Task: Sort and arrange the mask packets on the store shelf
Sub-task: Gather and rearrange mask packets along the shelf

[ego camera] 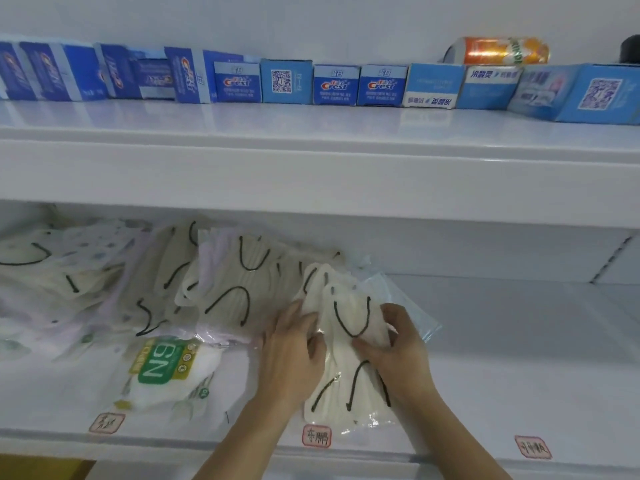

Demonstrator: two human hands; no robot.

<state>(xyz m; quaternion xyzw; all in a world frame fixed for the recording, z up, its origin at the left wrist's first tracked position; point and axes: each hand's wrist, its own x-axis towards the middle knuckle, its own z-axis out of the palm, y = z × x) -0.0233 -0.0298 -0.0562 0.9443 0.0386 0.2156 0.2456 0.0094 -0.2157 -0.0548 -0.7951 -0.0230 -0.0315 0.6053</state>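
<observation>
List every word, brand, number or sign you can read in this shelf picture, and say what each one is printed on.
"Crest": small blue toothpaste boxes on the upper shelf, and sideways on the taller blue cartons at left.
"N9", upside down: green panel on the clear-wrapped white mask packet.
"东鹏": red-framed sticker on the lower shelf edge.
QR code, no words: light blue box.
Too blurred to read: the other two red-framed stickers, the pale blue boxes' Chinese text, the orange can.

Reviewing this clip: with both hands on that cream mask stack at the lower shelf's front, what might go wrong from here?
1. The cream mask packets, pinched by the left hand and right hand, look slippery and fanned out; some may slide off the shelf edge.
2. The left forearm is close to the green-labelled packet and might nudge it.
</observation>
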